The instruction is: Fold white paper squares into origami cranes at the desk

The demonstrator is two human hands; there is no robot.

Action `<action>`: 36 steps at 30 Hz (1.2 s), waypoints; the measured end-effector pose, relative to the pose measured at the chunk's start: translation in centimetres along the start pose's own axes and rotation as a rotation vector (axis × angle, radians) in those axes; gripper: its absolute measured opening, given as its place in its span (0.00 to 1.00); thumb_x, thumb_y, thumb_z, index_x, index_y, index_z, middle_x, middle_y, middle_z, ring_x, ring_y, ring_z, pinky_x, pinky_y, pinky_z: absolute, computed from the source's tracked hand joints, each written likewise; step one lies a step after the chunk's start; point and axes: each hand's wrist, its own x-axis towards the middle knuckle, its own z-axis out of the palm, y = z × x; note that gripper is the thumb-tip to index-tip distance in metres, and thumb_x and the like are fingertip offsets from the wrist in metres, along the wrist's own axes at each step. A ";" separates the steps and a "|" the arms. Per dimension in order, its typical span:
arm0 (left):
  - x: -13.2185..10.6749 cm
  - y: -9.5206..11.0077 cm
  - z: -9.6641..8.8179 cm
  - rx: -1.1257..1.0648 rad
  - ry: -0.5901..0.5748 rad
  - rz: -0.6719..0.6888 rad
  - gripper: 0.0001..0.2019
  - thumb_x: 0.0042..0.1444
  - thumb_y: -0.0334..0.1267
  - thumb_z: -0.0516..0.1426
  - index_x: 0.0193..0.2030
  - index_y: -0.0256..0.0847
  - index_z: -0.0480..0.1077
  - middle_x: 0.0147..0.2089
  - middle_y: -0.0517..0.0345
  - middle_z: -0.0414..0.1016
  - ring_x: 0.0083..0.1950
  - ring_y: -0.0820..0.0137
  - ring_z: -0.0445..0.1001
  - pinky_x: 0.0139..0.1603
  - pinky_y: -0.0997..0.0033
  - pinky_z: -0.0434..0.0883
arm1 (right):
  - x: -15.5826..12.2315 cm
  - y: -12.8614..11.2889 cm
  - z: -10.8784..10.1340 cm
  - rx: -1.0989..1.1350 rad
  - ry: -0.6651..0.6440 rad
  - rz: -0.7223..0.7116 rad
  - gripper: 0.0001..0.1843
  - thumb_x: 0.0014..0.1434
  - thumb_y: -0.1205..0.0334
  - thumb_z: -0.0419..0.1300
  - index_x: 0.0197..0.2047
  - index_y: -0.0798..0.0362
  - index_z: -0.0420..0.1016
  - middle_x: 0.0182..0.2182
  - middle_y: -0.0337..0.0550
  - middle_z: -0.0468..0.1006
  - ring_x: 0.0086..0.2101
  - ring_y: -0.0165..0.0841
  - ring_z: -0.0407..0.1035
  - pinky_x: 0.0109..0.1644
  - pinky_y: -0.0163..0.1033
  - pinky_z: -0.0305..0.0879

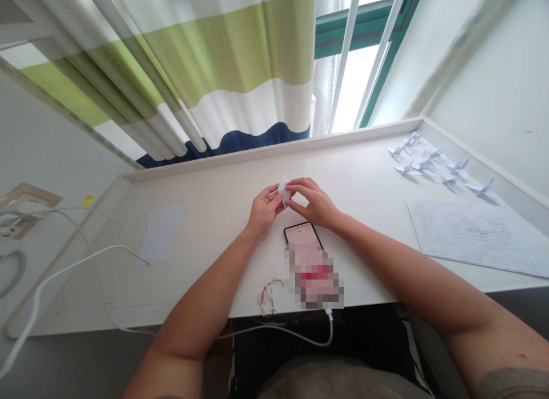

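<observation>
Between my two hands, above the middle of the white desk, is a small folded piece of white paper (pixel 283 191), pointed at its top. My left hand (pixel 265 210) grips it from the left, thumb laid across its lower part. On the right side, the fingertips and thumb of my right hand (pixel 312 202) pinch its edge. Just below the hands lies a phone (pixel 303 236) with a lit pinkish screen, partly blurred out. Several folded paper cranes (pixel 429 159) stand in a cluster at the desk's far right corner.
Loose white paper slips (pixel 160 230) lie on the left of the desk (pixel 214 199), with a white cable (pixel 115 247) running over them. A written sheet (pixel 476 233) rests at the right. A beaded bracelet (pixel 269 296) is near the front edge. A raised rim borders the back.
</observation>
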 end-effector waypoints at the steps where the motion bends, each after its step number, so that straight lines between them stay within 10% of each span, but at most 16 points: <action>1: 0.0 0.0 0.0 0.001 0.000 0.001 0.19 0.59 0.37 0.70 0.55 0.37 0.74 0.48 0.45 0.87 0.60 0.54 0.83 0.67 0.48 0.73 | 0.0 0.0 0.0 -0.005 0.001 -0.002 0.14 0.68 0.61 0.63 0.57 0.48 0.76 0.53 0.51 0.80 0.52 0.46 0.74 0.58 0.58 0.74; 15: 0.4 -0.4 -0.6 -0.011 0.019 -0.008 0.18 0.60 0.34 0.69 0.55 0.37 0.75 0.45 0.48 0.87 0.53 0.59 0.85 0.66 0.49 0.75 | 0.0 -0.2 -0.2 0.046 0.010 0.058 0.03 0.68 0.63 0.62 0.39 0.47 0.73 0.52 0.48 0.82 0.52 0.44 0.76 0.58 0.56 0.74; 36: 0.2 -0.1 -0.5 -0.066 -0.038 0.021 0.20 0.57 0.35 0.70 0.56 0.39 0.75 0.52 0.46 0.86 0.61 0.57 0.82 0.73 0.45 0.69 | -0.1 0.0 0.4 0.059 0.078 0.099 0.12 0.68 0.66 0.61 0.49 0.43 0.84 0.55 0.46 0.81 0.56 0.45 0.74 0.64 0.60 0.71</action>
